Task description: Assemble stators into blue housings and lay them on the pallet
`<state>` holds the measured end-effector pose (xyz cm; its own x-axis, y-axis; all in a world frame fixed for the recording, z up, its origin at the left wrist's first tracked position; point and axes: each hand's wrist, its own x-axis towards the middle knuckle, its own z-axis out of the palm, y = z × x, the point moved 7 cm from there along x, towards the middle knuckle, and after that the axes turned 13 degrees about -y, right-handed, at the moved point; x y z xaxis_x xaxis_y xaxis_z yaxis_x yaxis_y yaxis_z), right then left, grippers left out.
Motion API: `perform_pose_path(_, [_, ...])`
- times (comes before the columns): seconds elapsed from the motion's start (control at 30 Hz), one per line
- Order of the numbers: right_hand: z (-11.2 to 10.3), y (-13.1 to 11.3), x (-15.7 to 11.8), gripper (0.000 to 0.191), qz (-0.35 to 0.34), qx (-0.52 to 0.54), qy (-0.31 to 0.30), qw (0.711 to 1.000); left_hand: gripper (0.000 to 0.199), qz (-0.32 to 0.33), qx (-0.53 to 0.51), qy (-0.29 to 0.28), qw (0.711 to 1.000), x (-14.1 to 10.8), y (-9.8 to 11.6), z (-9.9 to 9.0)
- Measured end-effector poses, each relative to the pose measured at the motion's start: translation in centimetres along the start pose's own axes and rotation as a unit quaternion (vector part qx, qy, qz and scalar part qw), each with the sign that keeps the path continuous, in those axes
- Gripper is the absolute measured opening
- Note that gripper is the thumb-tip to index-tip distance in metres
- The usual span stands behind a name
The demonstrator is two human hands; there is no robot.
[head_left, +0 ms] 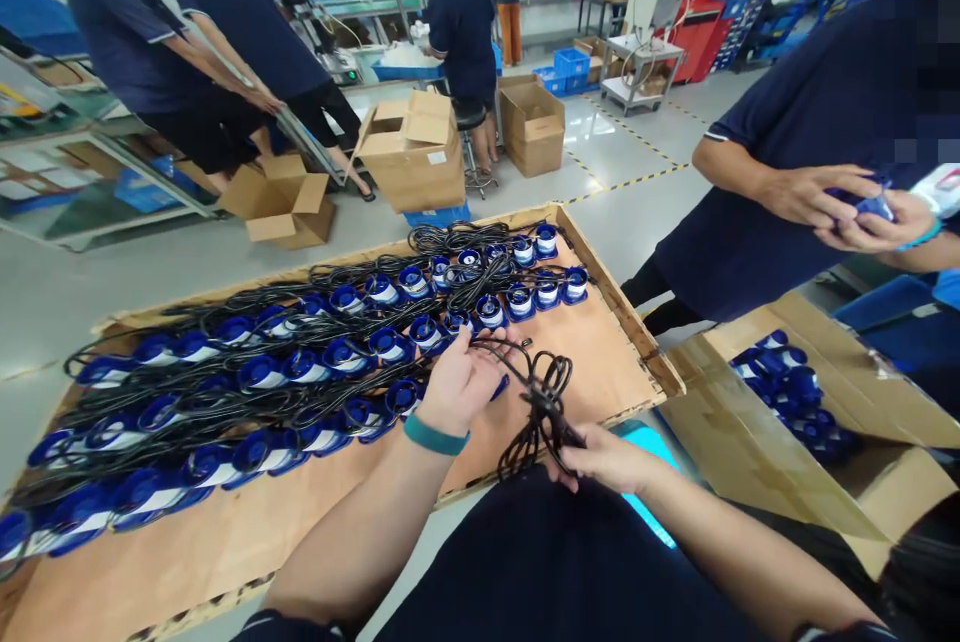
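A coiled bundle of black cable hangs over the near edge of a wooden tray. My right hand is closed around the lower part of the bundle. My left hand, with a green band at the wrist, has its palm turned up and a cable strand from the bundle between its fingers. Just beyond and left of it, several blue round parts with white labels stand in rows in the tray, with black cables lying between the rows.
At the right, a person holds a blue part in both hands above a cardboard box of blue parts. Open cardboard boxes stand on the floor beyond the tray. Other people stand near benches at the back.
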<state>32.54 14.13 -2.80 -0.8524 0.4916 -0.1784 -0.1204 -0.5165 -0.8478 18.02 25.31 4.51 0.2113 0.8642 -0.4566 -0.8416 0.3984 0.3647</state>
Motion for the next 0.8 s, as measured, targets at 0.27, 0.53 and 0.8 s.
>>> perform_pose_path(0.27, [-1.3, -0.2, 3.5, 0.051, 0.073, 0.118, 0.065, 0.988, 0.041, -0.036, 0.01, -0.067, 0.997, 1.6, 3.1, -2.2])
perform_pose_path(0.53, [-6.1, -6.7, 3.0, 0.051, 0.1, 0.043, 0.255, 0.961, 0.064, -0.161, 0.12, -0.164, 0.966, -1.4, 5.8, -4.8])
perform_pose_path(0.8, [-10.0, -16.6, 1.7, 0.035, 0.133, -0.136, 0.272, 0.943, 0.095, 0.196, 0.802, -0.207, 0.526, -3.7, 8.0, -9.8])
